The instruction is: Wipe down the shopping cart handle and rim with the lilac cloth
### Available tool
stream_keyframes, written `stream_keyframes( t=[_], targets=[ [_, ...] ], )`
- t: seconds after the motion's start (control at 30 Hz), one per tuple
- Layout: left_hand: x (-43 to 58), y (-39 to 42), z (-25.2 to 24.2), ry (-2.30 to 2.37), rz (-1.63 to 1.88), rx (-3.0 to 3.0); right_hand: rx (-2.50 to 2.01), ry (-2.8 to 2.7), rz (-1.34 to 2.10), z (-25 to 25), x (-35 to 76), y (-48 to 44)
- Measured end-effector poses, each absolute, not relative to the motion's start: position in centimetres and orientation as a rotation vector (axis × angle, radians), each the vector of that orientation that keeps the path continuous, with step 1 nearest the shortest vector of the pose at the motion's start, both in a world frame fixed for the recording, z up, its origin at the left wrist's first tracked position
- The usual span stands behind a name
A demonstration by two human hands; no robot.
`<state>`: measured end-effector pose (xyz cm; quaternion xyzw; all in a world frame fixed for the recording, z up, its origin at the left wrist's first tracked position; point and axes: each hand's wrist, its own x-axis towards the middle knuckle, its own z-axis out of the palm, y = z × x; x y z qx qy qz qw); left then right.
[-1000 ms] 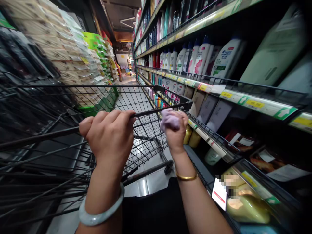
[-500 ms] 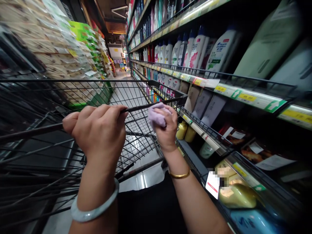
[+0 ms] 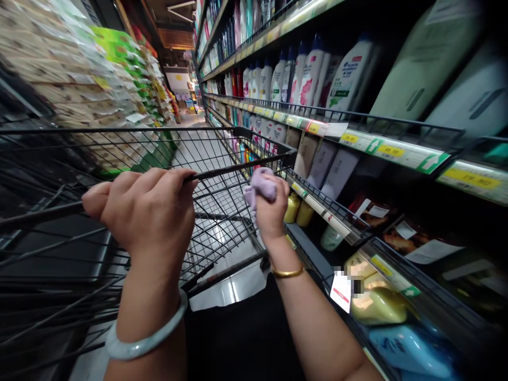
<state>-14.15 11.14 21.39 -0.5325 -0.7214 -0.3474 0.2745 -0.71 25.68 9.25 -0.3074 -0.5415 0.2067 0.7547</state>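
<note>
My left hand (image 3: 148, 211) is wrapped over the handle bar of a black wire shopping cart (image 3: 222, 172), a pale bangle on its wrist. In my right hand (image 3: 275, 211) a crumpled lilac cloth (image 3: 260, 186) is bunched, held just at the right end of the cart's bar; the hand seems apart from the bar. A gold bracelet (image 3: 288, 272) circles that wrist. Through the cart's mesh the tiled floor (image 3: 222, 235) shows.
Along the right run shelves of shampoo bottles (image 3: 311, 74) with price labels (image 3: 391, 152) on their edges. Gold bottles (image 3: 379, 306) and a blue one (image 3: 408, 349) lie low at right. Stacked packs (image 3: 79, 90) line the left, with an aisle (image 3: 190, 143) between.
The view has turned slightly, so the shelves and cart sit further left. My left hand keeps its grip on the bar. The lilac cloth has shifted in my right hand, a fold hanging out.
</note>
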Motion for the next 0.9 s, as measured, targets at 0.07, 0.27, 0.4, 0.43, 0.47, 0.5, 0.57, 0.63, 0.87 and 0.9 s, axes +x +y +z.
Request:
stream_keyframes(
  t=[0.07,0.27,0.4,0.43,0.47,0.5,0.57,0.63,0.87,0.9],
  targets=[
    [-14.2,11.1,21.4,-1.943,-0.912,-1.427,-0.806,-1.032,0.526,8.6,-0.2,27.1],
    [-14.5,11.6,21.2,-1.864,-0.871,-1.405,-0.600,-1.374,0.435,9.8,-2.3,23.4],
    [-14.8,11.9,21.0,-1.867,-0.883,-1.396,-0.606,-1.375,0.448,9.3,-1.5,24.1],
    [-14.8,12.0,21.0,-1.880,-0.896,-1.398,-0.680,-1.286,0.480,8.8,-1.0,25.0],
    [-14.8,12.1,20.9,-1.893,-0.910,-1.408,-0.754,-1.196,0.520,8.3,-0.6,26.0],
    [-14.8,12.2,20.9,-1.901,-0.927,-1.417,-0.810,-1.124,0.567,7.8,-0.3,26.9],
    [-14.6,12.5,20.8,-1.900,-0.956,-1.436,-0.846,-1.059,0.666,6.8,-0.1,28.5],
    [-14.5,13.0,20.8,-1.896,-0.967,-1.432,-0.815,-1.050,0.759,6.3,-0.4,29.7],
    [-14.0,15.1,21.4,-1.963,-0.895,-1.460,-0.757,-0.928,0.933,8.1,-3.0,28.6],
    [-13.9,15.3,21.4,-1.954,-0.928,-1.472,-0.717,-0.990,0.902,8.7,-3.5,27.7]
  ],
)
